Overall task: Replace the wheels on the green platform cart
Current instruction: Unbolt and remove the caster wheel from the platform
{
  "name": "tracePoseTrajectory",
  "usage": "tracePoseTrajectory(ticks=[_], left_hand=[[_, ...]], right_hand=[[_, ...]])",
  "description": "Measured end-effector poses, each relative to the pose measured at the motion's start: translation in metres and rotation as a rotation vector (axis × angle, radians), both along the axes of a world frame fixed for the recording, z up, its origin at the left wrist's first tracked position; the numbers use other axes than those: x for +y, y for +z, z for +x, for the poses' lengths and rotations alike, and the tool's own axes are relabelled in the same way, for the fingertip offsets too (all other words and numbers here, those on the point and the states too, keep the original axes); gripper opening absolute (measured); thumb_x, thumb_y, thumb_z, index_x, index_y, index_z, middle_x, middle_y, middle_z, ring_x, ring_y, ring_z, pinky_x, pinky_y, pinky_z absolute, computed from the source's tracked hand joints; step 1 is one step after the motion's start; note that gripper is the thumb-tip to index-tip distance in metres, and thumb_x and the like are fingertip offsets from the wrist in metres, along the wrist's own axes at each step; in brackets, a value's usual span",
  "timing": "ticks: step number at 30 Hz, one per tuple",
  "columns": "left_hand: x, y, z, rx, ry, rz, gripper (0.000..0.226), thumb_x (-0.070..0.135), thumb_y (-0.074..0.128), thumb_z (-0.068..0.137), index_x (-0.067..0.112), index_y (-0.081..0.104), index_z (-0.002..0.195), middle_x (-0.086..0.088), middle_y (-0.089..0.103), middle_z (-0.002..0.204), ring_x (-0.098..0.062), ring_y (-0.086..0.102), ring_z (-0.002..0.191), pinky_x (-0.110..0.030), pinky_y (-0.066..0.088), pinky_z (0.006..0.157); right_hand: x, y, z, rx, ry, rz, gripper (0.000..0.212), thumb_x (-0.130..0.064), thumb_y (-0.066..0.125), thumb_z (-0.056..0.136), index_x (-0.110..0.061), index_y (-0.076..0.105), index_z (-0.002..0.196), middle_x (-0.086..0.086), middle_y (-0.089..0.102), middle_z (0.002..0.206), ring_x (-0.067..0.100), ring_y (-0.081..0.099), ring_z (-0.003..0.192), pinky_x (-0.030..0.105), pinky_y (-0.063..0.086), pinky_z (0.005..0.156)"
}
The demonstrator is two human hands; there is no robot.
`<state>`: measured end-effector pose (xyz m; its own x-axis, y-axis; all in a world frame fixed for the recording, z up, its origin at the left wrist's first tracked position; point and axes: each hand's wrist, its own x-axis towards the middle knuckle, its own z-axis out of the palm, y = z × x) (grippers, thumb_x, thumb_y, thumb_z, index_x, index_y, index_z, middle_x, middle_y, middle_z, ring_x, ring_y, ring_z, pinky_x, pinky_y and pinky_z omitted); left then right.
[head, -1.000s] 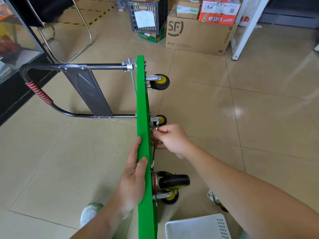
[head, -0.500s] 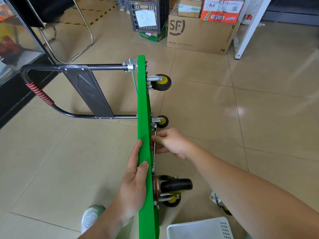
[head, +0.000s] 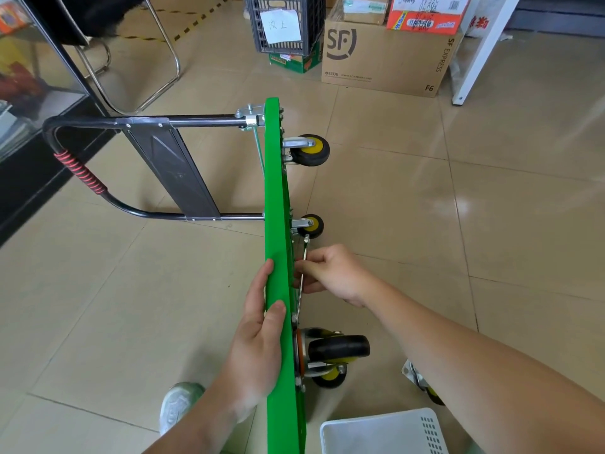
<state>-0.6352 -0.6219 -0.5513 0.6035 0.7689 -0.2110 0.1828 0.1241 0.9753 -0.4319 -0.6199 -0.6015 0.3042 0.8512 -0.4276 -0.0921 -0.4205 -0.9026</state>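
green cart (head: 276,224) on edge, left hand (head: 258,342) clasping its rim, right hand (head: 334,273) pinching wrench (head: 305,253) beside small wheel (head: 312,226)

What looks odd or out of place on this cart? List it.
The green platform cart stands on edge, wheels pointing sideways. Its nearest upper caster is much larger than the small wheels elsewhere. A loose caster lies on the floor near the white basket.

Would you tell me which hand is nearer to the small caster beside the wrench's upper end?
Right. The right hand grips the wrench just below that caster in view; the left hand holds the green platform edge, farther down.
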Motion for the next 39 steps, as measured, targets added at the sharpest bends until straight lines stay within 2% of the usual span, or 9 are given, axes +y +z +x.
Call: tracePoseTrajectory(ticks=[4, 13, 17, 20, 22, 25, 28, 32, 39], left_hand=[[-0.001, 0.001, 0.000, 0.005, -0.010, -0.010, 0.055, 0.015, 0.035, 0.110, 0.056, 0.030, 0.147, 0.000, 0.048, 0.155, -0.029, 0.045, 0.144, -0.055, 0.032, 0.121], [0.000, 0.003, 0.000, 0.006, -0.003, -0.017, 0.055, 0.013, 0.036, 0.110, 0.054, 0.032, 0.147, 0.003, 0.048, 0.155, -0.025, 0.046, 0.143, -0.054, 0.033, 0.121], [-0.001, 0.003, 0.000, 0.000, -0.004, -0.023, 0.055, 0.013, 0.035, 0.111, 0.047, 0.030, 0.154, 0.003, 0.047, 0.156, -0.022, 0.046, 0.143, -0.052, 0.032, 0.122], [-0.002, 0.005, 0.001, 0.005, 0.012, -0.013, 0.055, 0.011, 0.035, 0.111, 0.049, 0.031, 0.151, 0.008, 0.045, 0.157, -0.015, 0.045, 0.143, -0.046, 0.031, 0.124], [-0.003, 0.006, 0.000, 0.012, 0.013, -0.006, 0.055, 0.013, 0.036, 0.111, 0.053, 0.032, 0.148, 0.014, 0.045, 0.155, -0.011, 0.046, 0.142, -0.045, 0.031, 0.124], [-0.003, 0.007, 0.000, 0.022, 0.010, 0.019, 0.055, 0.015, 0.036, 0.111, 0.056, 0.032, 0.147, 0.027, 0.042, 0.151, -0.002, 0.043, 0.141, -0.042, 0.029, 0.124], [-0.002, 0.006, 0.000, 0.030, 0.007, 0.023, 0.055, 0.015, 0.036, 0.111, 0.053, 0.031, 0.150, 0.022, 0.041, 0.155, -0.003, 0.041, 0.143, -0.042, 0.028, 0.125], [-0.001, 0.005, 0.000, 0.023, 0.001, 0.022, 0.055, 0.013, 0.036, 0.110, 0.056, 0.031, 0.145, 0.015, 0.041, 0.158, -0.007, 0.039, 0.146, -0.043, 0.027, 0.126], [0.000, 0.002, -0.001, -0.006, -0.012, -0.014, 0.050, 0.026, 0.039, 0.109, 0.058, 0.029, 0.146, 0.003, 0.045, 0.158, -0.022, 0.043, 0.145, -0.052, 0.031, 0.123]], right_hand=[[-0.008, 0.001, -0.003, 0.005, -0.016, 0.043, 0.014, -0.017, 0.063, 0.099, -0.010, 0.075, 0.102, 0.007, 0.079, 0.089, 0.024, 0.077, 0.087, 0.040, 0.063, 0.085], [-0.051, 0.049, -0.038, -0.155, 0.046, 0.271, 0.029, -0.019, 0.070, 0.091, -0.047, 0.077, 0.091, -0.016, 0.077, 0.099, 0.004, 0.072, 0.100, 0.026, 0.056, 0.095], [-0.078, 0.050, -0.058, -0.207, -0.069, 0.307, 0.027, -0.009, 0.071, 0.090, -0.035, 0.079, 0.090, -0.011, 0.078, 0.095, 0.006, 0.072, 0.096, 0.026, 0.056, 0.093], [-0.088, 0.049, -0.068, -0.217, -0.161, 0.331, 0.020, -0.001, 0.070, 0.090, -0.016, 0.080, 0.100, -0.009, 0.078, 0.097, 0.002, 0.072, 0.096, 0.014, 0.052, 0.089], [-0.085, 0.052, -0.068, -0.235, -0.209, 0.367, 0.020, 0.000, 0.069, 0.091, -0.016, 0.079, 0.100, -0.011, 0.078, 0.097, 0.000, 0.072, 0.096, 0.011, 0.051, 0.088], [-0.067, 0.056, -0.049, -0.222, -0.332, 0.403, 0.022, -0.007, 0.067, 0.096, -0.027, 0.076, 0.095, -0.013, 0.078, 0.091, 0.005, 0.074, 0.094, 0.023, 0.058, 0.087], [-0.039, 0.058, -0.023, -0.140, -0.282, 0.289, 0.021, -0.008, 0.068, 0.095, -0.027, 0.075, 0.092, -0.004, 0.079, 0.086, 0.012, 0.076, 0.087, 0.031, 0.062, 0.079], [-0.012, 0.044, -0.010, -0.028, -0.182, 0.137, 0.013, -0.007, 0.069, 0.094, -0.019, 0.075, 0.092, 0.004, 0.077, 0.091, 0.016, 0.077, 0.080, 0.027, 0.061, 0.069], [0.005, 0.026, -0.009, -0.006, -0.096, -0.002, 0.016, -0.011, 0.067, 0.096, -0.001, 0.074, 0.107, 0.016, 0.076, 0.103, 0.030, 0.076, 0.087, 0.040, 0.063, 0.080]])
